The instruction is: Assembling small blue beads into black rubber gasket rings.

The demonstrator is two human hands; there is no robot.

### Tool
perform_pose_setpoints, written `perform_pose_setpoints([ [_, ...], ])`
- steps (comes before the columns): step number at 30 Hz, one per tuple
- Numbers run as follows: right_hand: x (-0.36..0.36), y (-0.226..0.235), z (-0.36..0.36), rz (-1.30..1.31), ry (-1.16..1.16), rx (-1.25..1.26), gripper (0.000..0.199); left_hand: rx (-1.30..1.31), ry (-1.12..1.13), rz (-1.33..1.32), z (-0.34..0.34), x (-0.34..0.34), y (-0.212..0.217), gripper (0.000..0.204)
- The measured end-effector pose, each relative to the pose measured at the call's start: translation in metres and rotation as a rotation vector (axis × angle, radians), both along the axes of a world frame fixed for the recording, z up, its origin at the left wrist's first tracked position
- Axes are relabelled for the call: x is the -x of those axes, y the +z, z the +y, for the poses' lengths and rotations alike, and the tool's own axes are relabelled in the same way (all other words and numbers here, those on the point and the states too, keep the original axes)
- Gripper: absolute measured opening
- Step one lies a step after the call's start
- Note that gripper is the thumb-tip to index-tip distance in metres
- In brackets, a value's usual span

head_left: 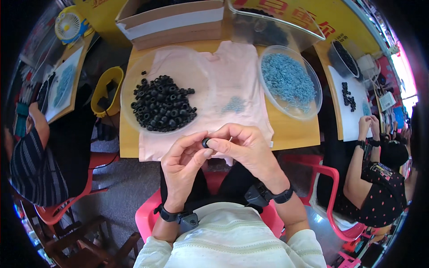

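The single head view looks steeply down from the person's head over the chest and lap, facing forward across the tabletop [290,134], which fills the upper centre of the frame. The left hand [181,165] and right hand [243,147] sit close to the lens at centre frame, with the forearms entering from the lower edge. The fisheye optics bend straight edges toward the rim, where seated co-workers appear at the far left and far right of the frame.
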State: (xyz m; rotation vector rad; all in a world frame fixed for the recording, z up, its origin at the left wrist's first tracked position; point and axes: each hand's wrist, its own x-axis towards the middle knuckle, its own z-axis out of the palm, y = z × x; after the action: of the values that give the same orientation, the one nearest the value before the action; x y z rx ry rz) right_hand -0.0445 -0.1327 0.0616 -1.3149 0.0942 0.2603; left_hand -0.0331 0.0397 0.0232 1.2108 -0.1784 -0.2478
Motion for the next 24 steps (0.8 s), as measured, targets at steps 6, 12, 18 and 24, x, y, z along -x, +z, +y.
perform_pose_setpoints([
  [6,-0.001,0.006,-0.022,-0.079,-0.023,0.393,0.016,0.078,-0.057,0.030,-0.009,-0.007,-0.004,0.026],
  [12,-0.052,-0.019,-0.058,-0.452,-0.420,1.041,0.008,0.056,-0.154,0.133,-0.018,-0.012,-0.009,0.026],
  [18,-0.075,-0.038,-0.060,-0.440,-0.356,1.189,0.008,0.031,-0.283,0.196,-0.025,-0.022,-0.021,0.031],
  [24,-0.082,-0.043,-0.063,-0.445,-0.272,1.280,0.008,0.048,-0.311,0.221,-0.024,-0.029,-0.029,0.031],
])
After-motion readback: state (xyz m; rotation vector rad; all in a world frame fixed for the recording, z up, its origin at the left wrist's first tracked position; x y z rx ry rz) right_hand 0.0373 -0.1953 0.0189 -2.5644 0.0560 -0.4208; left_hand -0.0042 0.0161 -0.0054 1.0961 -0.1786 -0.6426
